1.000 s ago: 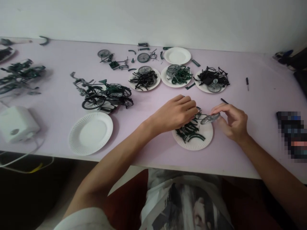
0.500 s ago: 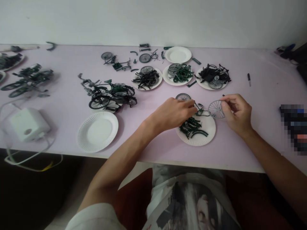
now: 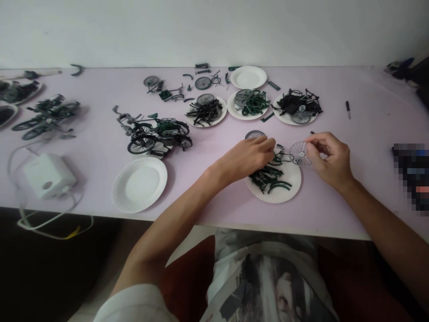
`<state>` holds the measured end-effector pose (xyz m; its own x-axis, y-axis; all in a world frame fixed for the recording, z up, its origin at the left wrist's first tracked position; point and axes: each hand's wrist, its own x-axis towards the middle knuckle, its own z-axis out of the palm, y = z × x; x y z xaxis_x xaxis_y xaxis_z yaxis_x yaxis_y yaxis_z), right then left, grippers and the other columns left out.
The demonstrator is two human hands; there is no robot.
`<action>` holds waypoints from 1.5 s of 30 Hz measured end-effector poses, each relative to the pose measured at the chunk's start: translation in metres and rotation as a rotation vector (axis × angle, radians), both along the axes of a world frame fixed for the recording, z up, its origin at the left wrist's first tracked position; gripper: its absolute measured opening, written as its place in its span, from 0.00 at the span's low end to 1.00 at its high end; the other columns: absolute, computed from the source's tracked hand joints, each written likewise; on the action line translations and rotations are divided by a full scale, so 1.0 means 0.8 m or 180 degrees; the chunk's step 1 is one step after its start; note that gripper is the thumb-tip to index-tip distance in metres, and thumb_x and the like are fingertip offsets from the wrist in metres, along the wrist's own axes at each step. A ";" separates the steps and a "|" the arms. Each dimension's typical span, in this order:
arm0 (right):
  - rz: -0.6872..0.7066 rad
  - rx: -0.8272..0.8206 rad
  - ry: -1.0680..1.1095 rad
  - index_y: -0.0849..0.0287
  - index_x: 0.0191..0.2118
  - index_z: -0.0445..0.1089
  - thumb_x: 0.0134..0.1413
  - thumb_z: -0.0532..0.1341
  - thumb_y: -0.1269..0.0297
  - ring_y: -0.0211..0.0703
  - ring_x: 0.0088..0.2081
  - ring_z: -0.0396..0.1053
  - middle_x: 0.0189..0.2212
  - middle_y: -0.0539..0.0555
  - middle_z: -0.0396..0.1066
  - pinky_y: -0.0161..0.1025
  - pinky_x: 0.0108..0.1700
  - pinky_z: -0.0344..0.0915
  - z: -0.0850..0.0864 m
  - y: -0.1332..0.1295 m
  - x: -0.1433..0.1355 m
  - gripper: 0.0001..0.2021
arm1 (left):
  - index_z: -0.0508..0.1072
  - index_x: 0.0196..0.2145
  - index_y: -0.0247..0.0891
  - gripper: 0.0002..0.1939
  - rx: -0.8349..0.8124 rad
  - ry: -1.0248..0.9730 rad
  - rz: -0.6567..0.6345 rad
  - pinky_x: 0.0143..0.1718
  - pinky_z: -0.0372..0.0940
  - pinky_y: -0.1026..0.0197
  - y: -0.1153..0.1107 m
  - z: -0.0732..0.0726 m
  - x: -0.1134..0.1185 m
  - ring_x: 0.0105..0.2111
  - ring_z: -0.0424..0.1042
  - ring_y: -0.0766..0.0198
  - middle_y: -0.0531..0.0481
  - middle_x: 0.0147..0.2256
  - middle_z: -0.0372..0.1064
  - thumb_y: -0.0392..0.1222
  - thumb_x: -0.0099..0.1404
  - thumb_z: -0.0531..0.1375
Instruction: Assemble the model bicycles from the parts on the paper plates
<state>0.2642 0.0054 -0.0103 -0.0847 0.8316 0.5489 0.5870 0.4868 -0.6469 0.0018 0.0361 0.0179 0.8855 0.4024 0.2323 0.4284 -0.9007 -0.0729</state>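
Observation:
My right hand (image 3: pixel 330 160) pinches the rim of a grey spoked toy wheel (image 3: pixel 297 153) between thumb and fingers. My left hand (image 3: pixel 256 155) is closed on a partly built toy bicycle, whose dark green frame (image 3: pixel 279 156) shows past the fingertips. A dark wheel (image 3: pixel 255 134) pokes out behind that hand; the fingers hide how it joins the frame. The grey wheel is held close to the frame's right end; whether they touch I cannot tell. Under both, a white paper plate (image 3: pixel 294 190) bears dark green parts and curved mudguards (image 3: pixel 279 184).
Three plates of bicycle parts (image 3: pixel 204 109) stand behind my hands, with another paper plate (image 3: pixel 248 77) further back. Built toy bicycles (image 3: pixel 157 132) stand left, behind a paper plate (image 3: pixel 139 184). A white power adapter (image 3: pixel 50 176) with cables lies far left, a screwdriver (image 3: pixel 348 109) right.
The grey wheel in my right hand has turned a little and shifted slightly left. My left hand keeps its grip. The view has swung slightly left.

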 end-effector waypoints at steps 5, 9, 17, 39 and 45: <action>-0.0055 0.0006 -0.0043 0.53 0.41 0.75 0.61 0.63 0.68 0.40 0.28 0.73 0.28 0.49 0.75 0.37 0.30 0.71 0.000 0.001 0.004 0.05 | 0.72 0.38 0.35 0.07 -0.0019 -0.0321 -0.0013 0.39 0.63 0.56 0.000 0.008 -0.002 0.40 0.71 0.56 0.43 0.41 0.74 0.30 0.70 0.55; -0.0119 -0.0012 -0.0057 0.52 0.41 0.76 0.62 0.63 0.67 0.40 0.28 0.73 0.28 0.48 0.75 0.37 0.29 0.71 -0.001 0.001 0.006 0.04 | 0.70 0.38 0.36 0.05 -0.0117 -0.0535 0.0029 0.37 0.62 0.57 -0.001 0.013 -0.001 0.36 0.69 0.58 0.47 0.36 0.73 0.31 0.66 0.56; -0.0104 0.0006 0.0031 0.51 0.44 0.76 0.59 0.68 0.65 0.41 0.32 0.78 0.31 0.49 0.78 0.37 0.32 0.75 -0.001 0.000 0.005 0.07 | 0.69 0.39 0.37 0.04 0.0053 -0.1024 0.0613 0.37 0.61 0.55 0.009 -0.005 -0.001 0.34 0.70 0.58 0.48 0.35 0.75 0.36 0.70 0.55; 0.0098 -0.0189 0.0028 0.50 0.53 0.76 0.59 0.70 0.64 0.41 0.32 0.79 0.40 0.52 0.79 0.34 0.28 0.75 -0.005 -0.007 0.000 0.16 | 0.78 0.43 0.35 0.04 -0.2303 -0.2822 0.0661 0.41 0.71 0.65 -0.018 -0.022 0.039 0.38 0.79 0.66 0.48 0.39 0.81 0.34 0.71 0.63; 0.0176 -0.0153 -0.0253 0.49 0.53 0.77 0.61 0.68 0.65 0.41 0.33 0.79 0.39 0.51 0.80 0.36 0.33 0.77 -0.004 -0.005 0.000 0.15 | 0.77 0.45 0.34 0.05 -0.1696 -0.2588 0.0662 0.38 0.69 0.64 -0.020 -0.022 0.036 0.36 0.78 0.65 0.48 0.37 0.80 0.35 0.72 0.62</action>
